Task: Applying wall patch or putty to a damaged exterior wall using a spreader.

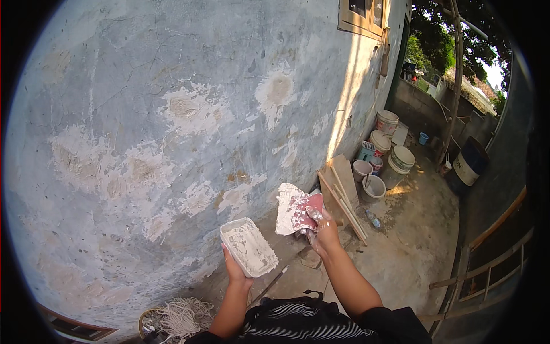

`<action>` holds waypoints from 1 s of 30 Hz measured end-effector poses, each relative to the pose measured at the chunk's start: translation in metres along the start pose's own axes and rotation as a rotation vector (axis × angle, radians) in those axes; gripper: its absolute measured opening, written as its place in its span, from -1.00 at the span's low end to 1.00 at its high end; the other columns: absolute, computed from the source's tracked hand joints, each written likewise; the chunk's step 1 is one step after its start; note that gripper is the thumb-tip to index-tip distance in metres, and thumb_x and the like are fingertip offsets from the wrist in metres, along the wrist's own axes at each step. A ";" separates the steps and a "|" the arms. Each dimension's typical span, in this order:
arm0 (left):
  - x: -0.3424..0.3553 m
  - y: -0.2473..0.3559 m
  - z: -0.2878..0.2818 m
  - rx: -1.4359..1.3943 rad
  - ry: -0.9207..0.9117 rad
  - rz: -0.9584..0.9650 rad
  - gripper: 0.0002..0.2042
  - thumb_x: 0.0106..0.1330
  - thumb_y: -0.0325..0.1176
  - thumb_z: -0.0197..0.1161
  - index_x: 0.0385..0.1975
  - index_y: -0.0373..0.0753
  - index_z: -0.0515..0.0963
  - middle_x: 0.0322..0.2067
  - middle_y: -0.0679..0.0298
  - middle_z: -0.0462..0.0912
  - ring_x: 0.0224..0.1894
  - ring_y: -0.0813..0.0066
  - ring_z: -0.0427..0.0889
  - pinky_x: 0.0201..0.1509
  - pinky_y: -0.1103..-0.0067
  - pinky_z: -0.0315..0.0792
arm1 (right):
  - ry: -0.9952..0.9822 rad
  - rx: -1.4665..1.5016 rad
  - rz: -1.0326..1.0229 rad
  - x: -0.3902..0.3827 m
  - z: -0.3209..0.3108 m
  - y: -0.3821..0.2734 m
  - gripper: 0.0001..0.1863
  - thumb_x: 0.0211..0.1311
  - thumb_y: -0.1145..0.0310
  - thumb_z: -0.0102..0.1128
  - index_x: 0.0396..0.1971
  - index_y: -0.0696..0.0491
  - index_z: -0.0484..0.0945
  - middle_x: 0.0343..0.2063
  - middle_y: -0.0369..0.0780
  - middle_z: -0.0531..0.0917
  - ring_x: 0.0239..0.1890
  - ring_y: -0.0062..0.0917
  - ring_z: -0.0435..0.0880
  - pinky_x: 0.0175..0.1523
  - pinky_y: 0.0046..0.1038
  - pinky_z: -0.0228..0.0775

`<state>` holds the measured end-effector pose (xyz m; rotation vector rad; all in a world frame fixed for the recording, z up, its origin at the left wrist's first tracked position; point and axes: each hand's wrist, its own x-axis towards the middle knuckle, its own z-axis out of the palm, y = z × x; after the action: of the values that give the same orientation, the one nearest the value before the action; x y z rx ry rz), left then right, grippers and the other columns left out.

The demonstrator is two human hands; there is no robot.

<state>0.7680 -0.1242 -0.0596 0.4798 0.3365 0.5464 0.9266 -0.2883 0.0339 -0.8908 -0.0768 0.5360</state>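
My left hand (236, 268) grips a rectangular plastic tub (250, 246) from its left side and underneath. White filler paste coats the tub's inside. In my right hand (324, 230) is a flat red putty spreader (299, 209), its left part thickly covered with white paste. The spreader is just right of the tub and apart from it. White smears mark my right thumb and fingers. Ahead stands a blue-grey wall (229, 51) with cracks and several rough whitish filler patches (192, 109). Neither hand touches the wall.
Several paint buckets (401, 159) stand along the wall at the right. Wooden strips (346, 203) and a board lean nearby, with a plastic bottle (372, 218) on the floor. A bundle of pale string (184, 316) lies lower left. A barrel (471, 162) and a wooden ladder (487, 275) are far right.
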 end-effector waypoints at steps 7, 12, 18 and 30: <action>-0.003 0.039 -0.009 -0.062 0.138 0.145 -0.32 0.49 0.28 -0.31 0.36 -0.11 0.28 0.23 0.19 0.49 0.20 0.10 0.53 0.27 0.13 0.42 | -0.123 -0.116 -0.118 0.064 0.048 0.003 -0.82 0.37 0.49 0.12 -0.12 0.16 0.63 -0.29 -0.28 0.71 -0.37 -0.60 0.66 -0.39 -0.54 0.41; -0.015 0.063 -0.007 -0.074 0.232 0.266 -0.34 0.49 0.26 -0.31 0.35 -0.09 0.29 0.23 0.20 0.49 0.19 0.11 0.54 0.26 0.15 0.43 | -0.100 -0.584 -0.550 0.118 0.085 0.014 -0.88 0.30 0.50 0.16 -0.27 0.20 0.64 -0.38 -0.24 0.69 -0.47 -0.48 0.61 -0.37 -0.43 0.39; -0.023 0.073 -0.012 -0.104 0.324 0.393 -0.36 0.50 0.24 -0.30 0.35 -0.08 0.29 0.21 0.21 0.50 0.18 0.11 0.54 0.26 0.15 0.44 | -0.103 -0.952 -1.150 0.145 0.121 0.037 -0.79 0.15 0.54 0.19 -0.19 0.21 0.62 -0.26 -0.06 0.64 -0.29 -0.15 0.63 -0.18 -0.29 0.48; -0.022 0.079 -0.038 -0.094 0.326 0.442 -0.34 0.49 0.27 -0.33 0.37 -0.06 0.26 0.26 0.22 0.45 0.22 0.10 0.50 0.27 0.14 0.41 | -0.093 -1.135 -1.233 0.152 0.133 0.063 -0.80 -0.03 0.48 0.29 -0.33 0.14 0.62 -0.21 -0.14 0.60 -0.16 -0.16 0.61 -0.08 -0.21 0.52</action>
<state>0.7013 -0.0648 -0.0466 0.3735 0.5176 1.0718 0.9948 -0.0884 0.0478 -1.6658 -1.0184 -0.7333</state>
